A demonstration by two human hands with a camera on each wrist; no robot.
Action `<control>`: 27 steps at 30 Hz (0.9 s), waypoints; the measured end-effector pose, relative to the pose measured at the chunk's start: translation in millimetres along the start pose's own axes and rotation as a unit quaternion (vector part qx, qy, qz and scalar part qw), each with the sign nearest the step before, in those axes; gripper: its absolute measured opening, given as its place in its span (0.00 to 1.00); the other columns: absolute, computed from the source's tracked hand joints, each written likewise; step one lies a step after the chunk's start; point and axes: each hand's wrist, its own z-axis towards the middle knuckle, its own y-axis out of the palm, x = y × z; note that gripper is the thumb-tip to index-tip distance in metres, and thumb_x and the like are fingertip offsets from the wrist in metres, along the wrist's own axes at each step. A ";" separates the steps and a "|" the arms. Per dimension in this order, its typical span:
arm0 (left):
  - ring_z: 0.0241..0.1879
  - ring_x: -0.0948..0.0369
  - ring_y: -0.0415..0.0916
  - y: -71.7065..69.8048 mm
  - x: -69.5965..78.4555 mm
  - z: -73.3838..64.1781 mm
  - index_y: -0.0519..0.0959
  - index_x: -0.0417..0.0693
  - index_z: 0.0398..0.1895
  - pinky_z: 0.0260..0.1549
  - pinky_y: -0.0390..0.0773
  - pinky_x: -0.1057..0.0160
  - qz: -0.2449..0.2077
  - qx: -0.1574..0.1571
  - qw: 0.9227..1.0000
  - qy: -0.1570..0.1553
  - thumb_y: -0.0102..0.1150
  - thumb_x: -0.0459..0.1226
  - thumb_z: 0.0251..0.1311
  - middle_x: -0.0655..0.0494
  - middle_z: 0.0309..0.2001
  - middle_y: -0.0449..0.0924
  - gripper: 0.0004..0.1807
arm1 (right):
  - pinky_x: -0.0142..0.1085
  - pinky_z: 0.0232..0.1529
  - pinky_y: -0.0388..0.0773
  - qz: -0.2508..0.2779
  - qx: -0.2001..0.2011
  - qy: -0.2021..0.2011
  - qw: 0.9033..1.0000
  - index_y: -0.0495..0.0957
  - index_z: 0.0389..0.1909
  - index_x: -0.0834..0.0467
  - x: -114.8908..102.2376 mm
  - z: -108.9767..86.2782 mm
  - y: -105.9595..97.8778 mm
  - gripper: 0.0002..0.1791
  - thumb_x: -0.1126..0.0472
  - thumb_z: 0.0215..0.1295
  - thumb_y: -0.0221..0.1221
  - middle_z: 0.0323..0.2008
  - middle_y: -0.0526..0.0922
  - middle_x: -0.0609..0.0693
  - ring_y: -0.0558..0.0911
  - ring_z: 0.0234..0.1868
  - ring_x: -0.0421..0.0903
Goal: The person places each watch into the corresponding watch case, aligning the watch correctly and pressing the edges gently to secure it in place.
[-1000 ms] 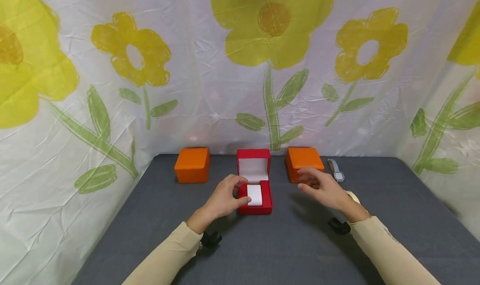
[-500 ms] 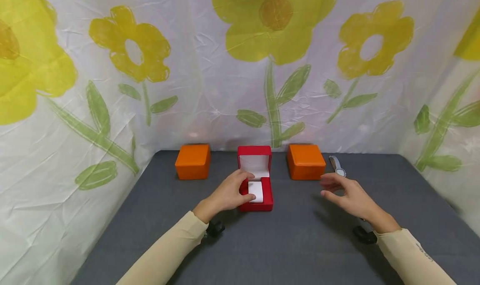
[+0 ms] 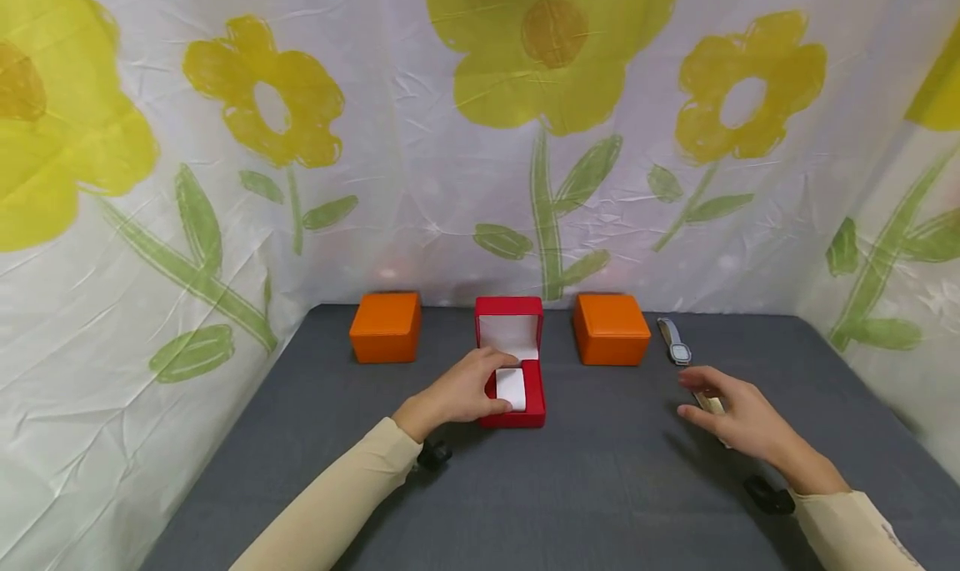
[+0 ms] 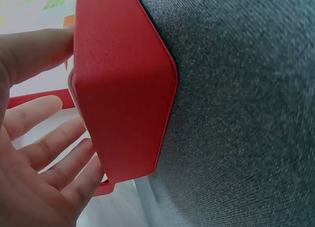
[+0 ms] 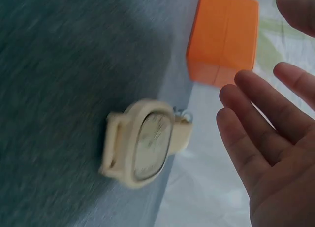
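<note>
Here's the left hand (image 3: pixel 461 392), fingers and thumb spread in a loose arc at the left side of the red watch box (image 3: pixel 534 388), the thumb by the front edge of its white cushion (image 3: pixel 512 389). Whether skin meets the box there, the views don't settle. The lid stands up at the back, white lining on show, and the cushion sits in the base without a watch round it.

Over to the right hand (image 3: pixel 742 413): wide, thumb well apart from the fingers, nothing in its grasp! It hovers just by a cream wristwatch (image 5: pixel 152 143), which the head view shows only in part behind that hand; the right wrist view gives the rounded square dial, slightly blurred.

Farther out, a grey-strapped wristwatch (image 3: pixel 678 353) lies beyond the right hand, beside the right-hand orange box (image 3: pixel 611 331). Its partner, the left-hand orange box (image 3: pixel 386 329), sits across from it, the red one between them. All rest on the dark grey tabletop (image 3: pixel 585 488), with a yellow-flowered cloth (image 3: pixel 412 179) hanging behind.
</note>
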 end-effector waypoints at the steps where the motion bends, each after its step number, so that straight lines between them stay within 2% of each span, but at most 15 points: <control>1: 0.54 0.60 0.65 0.0 -0.1 0.7 0.71 0.51 0.63 0.52 0.74 0.57 0.001 -0.001 1.000 0.003 0.70 0.45 0.48 0.55 0.57 0.70 0.36 | 0.57 0.49 0.73 0.000 -0.003 0.007 1.000 0.72 0.59 0.58 0.8 -1.1 -1.4 0.27 0.51 0.62 0.63 0.54 0.78 0.57 0.77 0.52 0.59; 4: 0.54 0.59 0.65 -0.3 -1.1 3.0 0.71 0.51 0.62 0.52 0.74 0.57 0.010 -0.006 1.000 0.008 0.70 0.45 0.48 0.55 0.56 0.71 0.35 | 0.58 0.48 0.72 -0.005 -0.013 0.023 1.000 0.71 0.60 0.59 3.2 -4.1 -5.6 0.30 0.49 0.61 0.64 0.55 0.77 0.58 0.76 0.53 0.60; 9: 0.55 0.59 0.65 -2.4 -2.4 8.1 0.72 0.50 0.63 0.54 0.73 0.58 0.029 -0.030 0.999 -0.001 0.70 0.47 0.48 0.55 0.57 0.71 0.36 | 0.57 0.48 0.73 -0.010 -0.018 0.036 0.999 0.70 0.61 0.61 8.8 -7.4 -7.4 0.32 0.49 0.60 0.64 0.56 0.75 0.61 0.75 0.52 0.61; 19: 0.55 0.58 0.65 -12.8 -0.1 15.3 0.73 0.48 0.62 0.55 0.71 0.57 0.053 -0.080 0.995 0.001 0.72 0.45 0.47 0.55 0.57 0.73 0.36 | 0.51 0.39 0.79 -0.014 -0.001 0.037 0.999 0.72 0.58 0.61 16.7 -10.5 -6.4 0.32 0.50 0.56 0.68 0.53 0.74 0.62 0.78 0.48 0.62; 23: 0.54 0.58 0.65 -13.7 0.6 14.4 0.73 0.48 0.62 0.56 0.70 0.58 0.057 -0.090 0.994 0.001 0.71 0.45 0.48 0.55 0.57 0.73 0.35 | 0.52 0.41 0.78 -0.021 0.000 0.034 0.999 0.72 0.57 0.63 21.2 -12.1 -5.0 0.32 0.52 0.55 0.69 0.53 0.73 0.63 0.78 0.48 0.64; 27: 0.56 0.58 0.63 -13.6 1.3 13.1 0.72 0.49 0.62 0.56 0.70 0.58 0.054 -0.092 0.994 -0.014 0.70 0.45 0.48 0.55 0.58 0.72 0.35 | 0.54 0.41 0.78 -0.037 0.011 0.025 0.999 0.73 0.56 0.63 25.7 -13.3 -3.8 0.31 0.54 0.54 0.70 0.53 0.72 0.63 0.78 0.47 0.65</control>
